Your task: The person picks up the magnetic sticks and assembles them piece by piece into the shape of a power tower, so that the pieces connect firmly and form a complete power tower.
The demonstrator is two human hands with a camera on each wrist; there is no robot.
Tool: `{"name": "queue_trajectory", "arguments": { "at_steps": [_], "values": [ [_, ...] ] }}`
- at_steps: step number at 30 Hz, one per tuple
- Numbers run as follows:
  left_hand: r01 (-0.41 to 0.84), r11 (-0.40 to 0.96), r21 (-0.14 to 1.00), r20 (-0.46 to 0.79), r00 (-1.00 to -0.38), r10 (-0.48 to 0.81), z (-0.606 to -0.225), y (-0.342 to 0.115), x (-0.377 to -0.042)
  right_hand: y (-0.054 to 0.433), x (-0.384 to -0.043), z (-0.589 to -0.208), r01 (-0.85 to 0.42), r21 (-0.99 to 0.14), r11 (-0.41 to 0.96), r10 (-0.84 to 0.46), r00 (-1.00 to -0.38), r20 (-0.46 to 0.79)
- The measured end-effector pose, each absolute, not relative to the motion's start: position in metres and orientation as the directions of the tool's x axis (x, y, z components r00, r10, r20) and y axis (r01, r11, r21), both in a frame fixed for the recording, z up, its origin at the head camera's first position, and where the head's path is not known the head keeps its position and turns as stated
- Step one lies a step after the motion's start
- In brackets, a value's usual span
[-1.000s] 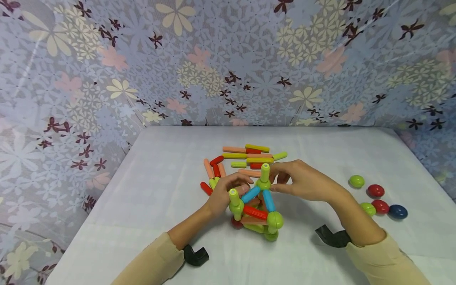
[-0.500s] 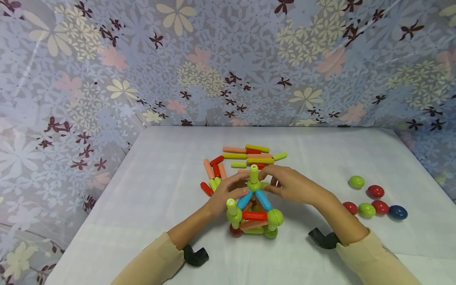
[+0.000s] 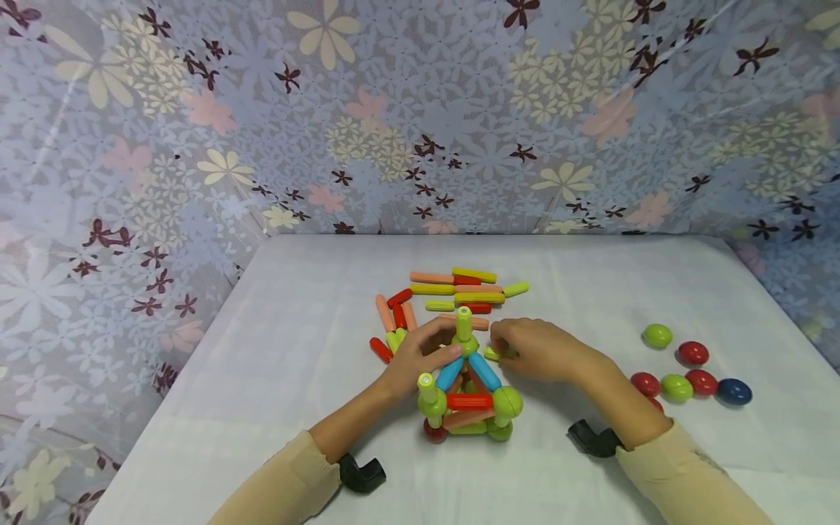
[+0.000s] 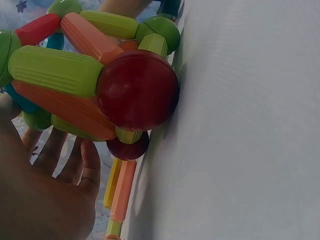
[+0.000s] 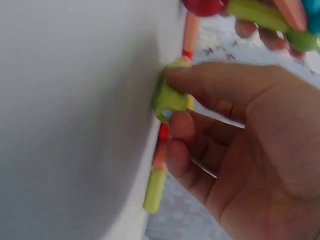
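A frame of magnetic rods and balls [image 3: 469, 401] stands on the table in the head view, with blue, red, orange and green rods. Two short green rods point upward from its top balls. My left hand [image 3: 405, 368] holds its far left side, the thumb near the back top ball and the fingers behind. In the left wrist view, a dark red ball [image 4: 139, 90] sits at the frame's near corner. Right of the frame, my right hand [image 3: 547, 351] pinches a short green magnetic rod [image 5: 172, 97] between thumb and fingertips, close to the tabletop and apart from the frame.
Loose rods [image 3: 479, 297] in yellow, orange, red and green lie behind the frame. More rods [image 3: 398, 315] are to its left. Several loose balls, among them a blue ball [image 3: 733, 392] and a green ball [image 3: 658, 335], rest at the right. A floral cloth [image 3: 420, 117] hangs behind the table.
The frame has turned, its back corner shifting left. My right hand moved in toward that corner, then slightly away and down with the green rod. The left hand stays at the frame.
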State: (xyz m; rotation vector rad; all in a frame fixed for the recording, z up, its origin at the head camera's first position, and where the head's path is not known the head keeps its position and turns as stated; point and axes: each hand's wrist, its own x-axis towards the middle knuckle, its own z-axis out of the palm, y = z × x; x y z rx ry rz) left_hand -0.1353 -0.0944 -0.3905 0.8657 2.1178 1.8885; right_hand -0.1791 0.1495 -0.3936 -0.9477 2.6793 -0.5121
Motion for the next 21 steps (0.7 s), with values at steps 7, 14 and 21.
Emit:
{"name": "queue_trajectory", "arguments": {
  "at_steps": [7,14,21],
  "values": [
    [0.284,0.030,0.958,0.234,-0.840,0.489,-0.388,-0.093,-0.133,0.169,-0.174,-0.357,-0.463,-0.675,0.575,-0.660,-0.750,-0.048],
    [0.317,0.034,0.948,0.281,-0.882,0.379,-0.403,-0.094,-0.139,0.170,-0.150,-0.321,-0.506,-0.783,0.361,-0.739,-0.668,0.091],
    [0.338,0.028,0.941,0.302,-0.872,0.385,-0.419,-0.093,-0.146,0.167,-0.137,-0.308,-0.576,-0.727,0.373,-0.781,-0.618,0.089]
  ]
}}
